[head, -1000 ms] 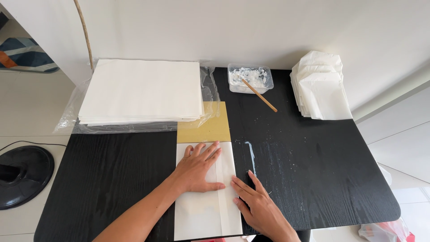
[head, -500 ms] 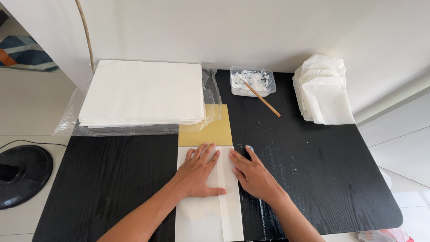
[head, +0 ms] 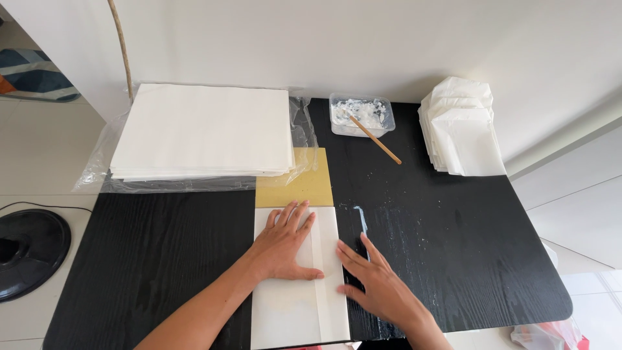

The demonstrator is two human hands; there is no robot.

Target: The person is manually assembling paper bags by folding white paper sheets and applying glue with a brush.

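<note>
Both hands flat, open, pressing folded white paper (head: 295,304) on black table (head: 162,259).
Left hand (head: 285,246) on the sheet; right hand (head: 379,288) at its 3 o'clock edge, gripping nothing.

The left hand (head: 285,243) lies flat and covers part of the white folded sheet (head: 295,304), whose lower end runs off the bottom edge. The right hand (head: 382,288) hides the sheet's right border and a patch of the bench (head: 162,259). The black round base (head: 26,249) is cut by the left edge. What the white stuff in the clear tub (head: 361,115) is cannot be told.
</note>
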